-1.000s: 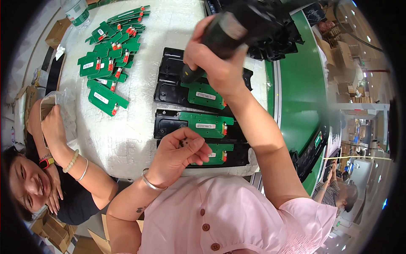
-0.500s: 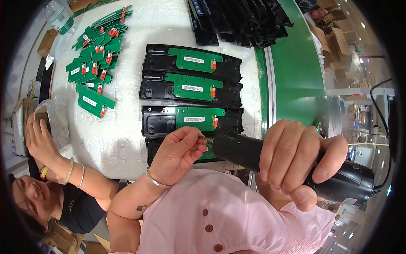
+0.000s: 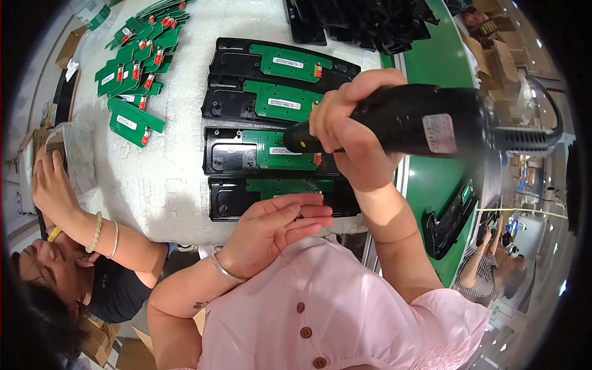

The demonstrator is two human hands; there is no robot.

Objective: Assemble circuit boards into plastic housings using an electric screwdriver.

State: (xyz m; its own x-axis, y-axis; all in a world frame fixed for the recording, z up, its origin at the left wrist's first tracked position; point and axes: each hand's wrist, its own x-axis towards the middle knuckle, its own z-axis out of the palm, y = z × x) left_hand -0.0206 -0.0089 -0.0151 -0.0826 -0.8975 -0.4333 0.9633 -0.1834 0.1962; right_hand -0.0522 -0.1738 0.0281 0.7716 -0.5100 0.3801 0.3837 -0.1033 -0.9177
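Note:
My right hand [image 3: 361, 132] is wrapped around a black corded electric screwdriver [image 3: 410, 117]. Its nose is over the green circuit board [image 3: 265, 140] in one of the black plastic housings [image 3: 213, 151]; whether the bit touches anything is hidden. Below it, my left hand [image 3: 268, 231] is half turned up with fingers stretched out, in front of the nearest housing [image 3: 225, 200]. Something small and dark shows by its fingers, too small to name. Several such housings lie in a column, each with a green board bearing a white label.
Loose green circuit boards [image 3: 132, 123] are heaped at the left. Black housings [image 3: 370, 28] are stacked at the far side, and another housing [image 3: 447, 225] lies on the green surface at right. A co-worker's hand [image 3: 55, 185] is at the left edge beside a plastic bag.
The screwdriver has swung from my left fingertips up and left over a board. My left hand has let go of the bit tip and spread its fingers. The view has shifted slightly.

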